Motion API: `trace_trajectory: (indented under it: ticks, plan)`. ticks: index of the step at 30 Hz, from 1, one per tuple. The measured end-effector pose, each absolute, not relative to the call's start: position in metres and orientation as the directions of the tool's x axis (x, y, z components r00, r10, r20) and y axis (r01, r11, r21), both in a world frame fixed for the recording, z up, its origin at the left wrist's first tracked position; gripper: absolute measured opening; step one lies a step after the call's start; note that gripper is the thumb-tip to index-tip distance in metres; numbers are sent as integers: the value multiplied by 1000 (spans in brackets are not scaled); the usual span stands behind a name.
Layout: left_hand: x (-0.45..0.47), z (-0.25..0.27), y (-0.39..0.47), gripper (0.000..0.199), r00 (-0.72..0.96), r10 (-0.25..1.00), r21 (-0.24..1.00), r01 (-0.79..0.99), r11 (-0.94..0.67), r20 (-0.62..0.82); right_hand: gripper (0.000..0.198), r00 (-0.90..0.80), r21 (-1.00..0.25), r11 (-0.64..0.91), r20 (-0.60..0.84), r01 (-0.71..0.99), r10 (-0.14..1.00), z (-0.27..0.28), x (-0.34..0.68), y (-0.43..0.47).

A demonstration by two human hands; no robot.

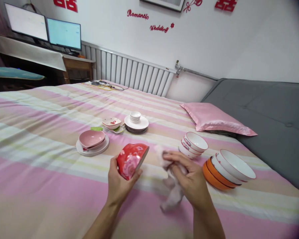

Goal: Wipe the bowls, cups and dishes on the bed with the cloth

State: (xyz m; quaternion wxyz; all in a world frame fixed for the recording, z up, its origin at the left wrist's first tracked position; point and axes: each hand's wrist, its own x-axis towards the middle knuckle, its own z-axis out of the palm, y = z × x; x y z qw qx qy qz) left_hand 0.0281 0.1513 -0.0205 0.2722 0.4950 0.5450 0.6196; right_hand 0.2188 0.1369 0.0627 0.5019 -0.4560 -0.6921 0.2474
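A red bowl with a pink flower pattern (131,162) is tilted on its side in my left hand (120,184), its opening turned to the right. My fingers and thumb grip it from below. My right hand (189,177) is closed round a crumpled whitish cloth (173,194), part of which hangs down below the fingers. A gap separates the cloth from the bowl. Just beyond my right hand stand stacked small white bowls with red rims (192,146). To its right is a stack of larger white and orange bowls (228,171).
On the striped bedspread (52,186) sit pink dishes (91,138) on white plates, small patterned dishes (111,122), and a plate stack (137,123) topped by tiny white dishes. A pink pillow (215,118) leans near the grey headboard (264,113). Cables (108,85) lie at the far edge.
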Motion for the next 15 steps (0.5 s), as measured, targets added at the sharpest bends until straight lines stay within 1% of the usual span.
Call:
trace_trajectory:
  ticks: [1,2,3,4,5,7,9,10,12,13,15]
  plan:
    - [29,-19,150,67,-363,852,908,326,-262,377,26,4,-756,500,554,422,833,63,215,134]
    - [31,-19,149,69,-356,823,858,435,-273,442,27,33,-696,546,631,467,775,61,210,132]
    - [32,-19,148,70,-342,796,808,516,-285,500,29,6,-623,594,693,509,721,59,202,129]
    - [33,-20,147,69,-331,774,769,566,-295,541,31,-67,-545,644,733,537,677,56,192,127]
    - [34,-21,146,67,-332,760,751,590,-296,559,33,-159,-464,690,755,555,636,51,181,125]
    - [35,-25,144,55,-364,757,768,580,-272,543,35,-342,-309,759,751,573,564,39,158,125]
    - [34,-28,143,38,-414,760,801,554,-226,501,33,-382,-221,730,734,647,561,27,140,126]
    - [34,-28,143,33,-432,756,807,552,-210,493,31,-392,-209,714,716,668,577,23,134,128]
    - [34,-29,143,32,-408,731,770,588,-248,547,28,-371,-228,687,703,690,606,18,130,131]
    - [34,-29,143,37,-367,710,731,613,-300,600,27,-340,-262,668,699,697,629,18,132,133]
    - [36,-27,142,52,-246,662,636,630,-446,708,27,-265,-358,623,678,695,685,22,141,136]
